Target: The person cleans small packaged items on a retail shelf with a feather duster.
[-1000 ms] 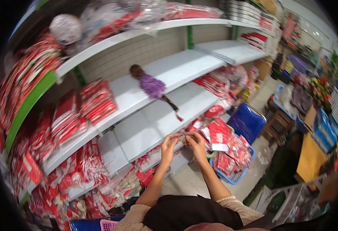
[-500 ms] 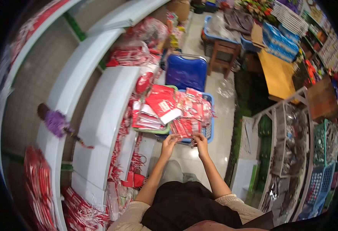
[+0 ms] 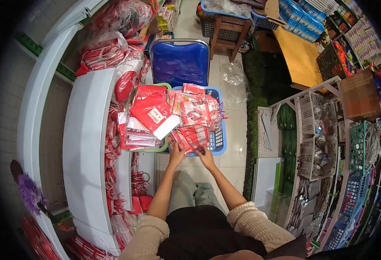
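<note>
Red and white plastic-wrapped packets lie piled in a blue basket [image 3: 223,130]. At the basket's near edge, my left hand [image 3: 176,154] has its fingers closed on the near end of a red packet [image 3: 186,143]. My right hand [image 3: 205,157] is just right of it, by the same packet's near side, with its fingers apart. To the left, a green basket [image 3: 162,146] holds more red packets, with a red item with a white band [image 3: 155,115] on top.
A blue chair [image 3: 180,63] stands beyond the baskets. White shelves [image 3: 88,156] with red goods run along the left. On the right are a rack with white baskets [image 3: 307,115], a yellow board [image 3: 301,56] and a wooden stool [image 3: 229,34].
The view has shifted, so the baskets and chair appear larger and further left. My left hand is now at the near packet, and my right hand's fingers have spread.
</note>
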Tool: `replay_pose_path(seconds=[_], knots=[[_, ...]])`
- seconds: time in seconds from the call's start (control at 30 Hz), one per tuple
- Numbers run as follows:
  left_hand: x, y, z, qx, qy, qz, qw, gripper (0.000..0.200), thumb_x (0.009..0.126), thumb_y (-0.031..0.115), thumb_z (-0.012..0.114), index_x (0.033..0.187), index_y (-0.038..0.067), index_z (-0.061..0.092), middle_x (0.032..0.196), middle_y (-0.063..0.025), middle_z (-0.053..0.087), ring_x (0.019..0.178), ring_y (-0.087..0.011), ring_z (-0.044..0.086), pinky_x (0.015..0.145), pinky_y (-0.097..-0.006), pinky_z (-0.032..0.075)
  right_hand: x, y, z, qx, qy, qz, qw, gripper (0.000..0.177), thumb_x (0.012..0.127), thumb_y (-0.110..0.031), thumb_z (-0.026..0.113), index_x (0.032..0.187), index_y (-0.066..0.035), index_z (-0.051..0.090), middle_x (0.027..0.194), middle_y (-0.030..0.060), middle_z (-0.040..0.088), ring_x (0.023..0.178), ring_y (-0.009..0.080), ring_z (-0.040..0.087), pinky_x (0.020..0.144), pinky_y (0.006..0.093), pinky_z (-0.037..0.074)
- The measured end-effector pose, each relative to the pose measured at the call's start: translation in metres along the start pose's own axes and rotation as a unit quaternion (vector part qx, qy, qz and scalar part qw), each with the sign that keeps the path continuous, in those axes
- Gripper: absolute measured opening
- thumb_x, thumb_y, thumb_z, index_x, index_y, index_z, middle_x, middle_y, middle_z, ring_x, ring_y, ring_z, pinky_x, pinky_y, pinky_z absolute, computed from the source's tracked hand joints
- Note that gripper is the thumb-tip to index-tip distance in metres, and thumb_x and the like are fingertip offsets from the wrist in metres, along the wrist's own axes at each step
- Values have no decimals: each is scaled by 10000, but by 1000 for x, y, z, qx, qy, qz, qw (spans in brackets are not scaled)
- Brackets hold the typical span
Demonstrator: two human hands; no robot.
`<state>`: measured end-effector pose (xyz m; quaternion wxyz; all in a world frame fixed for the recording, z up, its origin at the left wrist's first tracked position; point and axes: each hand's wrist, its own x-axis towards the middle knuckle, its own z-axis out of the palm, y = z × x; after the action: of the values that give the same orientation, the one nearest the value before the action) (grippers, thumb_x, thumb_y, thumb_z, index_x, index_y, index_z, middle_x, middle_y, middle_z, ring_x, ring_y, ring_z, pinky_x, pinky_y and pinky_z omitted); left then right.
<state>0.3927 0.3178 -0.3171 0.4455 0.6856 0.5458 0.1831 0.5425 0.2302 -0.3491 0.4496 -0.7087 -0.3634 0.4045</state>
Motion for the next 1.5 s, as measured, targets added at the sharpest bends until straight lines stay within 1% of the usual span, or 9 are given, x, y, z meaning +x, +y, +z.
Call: replay_pose_path(seconds=[0.23,0.3,0.37,0.57,0.73,0.87,0.97,1.17,1.5], knots=[[9,-5,7,5,11,43,999,640,793,225,613,1317,14,313,1232,-214,422,1138,-342,431,970,-387,343,-2,-57,32,-266,-74,0,961,663,722,-418,657,1283,-152,425,1327,78,424,1215,277,409,990,615,203],[7,8,6,21,-14,56,998,662,801,210,610,1340,9,281,1238,-209,433,1124,-325,463,951,-368,369,-4,-52,36,-234,-30,-6,972,618,732,-280,656,1276,-107,419,1234,140,503,1143,301,477,1003,611,187],[5,10,18,-172,-52,18,984,710,822,169,600,1383,31,188,1247,-186,444,1076,-291,514,881,-356,429,-3,-32,37,-200,1,2,980,549,770,-278,630,1265,-136,438,1218,138,517,1130,303,486,1013,609,170],[1,10,51,-294,-91,12,951,716,853,163,587,1394,36,136,1274,-178,421,1087,-240,484,896,-341,417,-8,-27,17,-100,145,-15,984,242,856,-138,528,1067,-26,566,741,240,586,674,383,583,590,426,436],[-14,35,35,-325,-171,-223,903,853,811,653,414,1402,86,176,1383,-138,307,1170,-300,417,910,-460,382,-22,-75,-17,-73,185,-6,980,227,879,-188,516,983,0,589,656,231,561,578,369,553,524,422,393],[-32,80,8,-511,-243,-307,765,879,762,728,398,1371,108,268,1382,-168,300,1170,-370,405,918,-511,361,-34,-117,-39,-48,165,-60,983,255,879,-214,520,989,5,592,689,230,574,604,365,564,549,406,413],[-39,112,-12,-675,-269,-216,652,791,768,728,362,1272,118,373,1256,-110,420,1179,-310,403,957,-561,282,-69,-191,-67,-46,75,-165,982,220,848,-123,559,1010,20,598,849,176,640,737,271,618,660,318,470],[-61,207,-88,-782,-238,-18,576,831,745,695,424,1338,121,325,1336,-148,386,1166,-357,429,977,-529,330,-112,-263,-87,-113,37,-368,922,259,791,-61,580,1045,-22,606,1046,142,618,996,309,574,881,377,429],[-97,254,-158,-775,-121,146,603,625,823,497,474,1248,45,405,1173,-145,528,1014,-289,555,894,-449,449,-143,-333,-81,-144,103,-517,837,458,629,24,522,1072,-63,596,1161,71,589,1185,273,477,990,445,323]])
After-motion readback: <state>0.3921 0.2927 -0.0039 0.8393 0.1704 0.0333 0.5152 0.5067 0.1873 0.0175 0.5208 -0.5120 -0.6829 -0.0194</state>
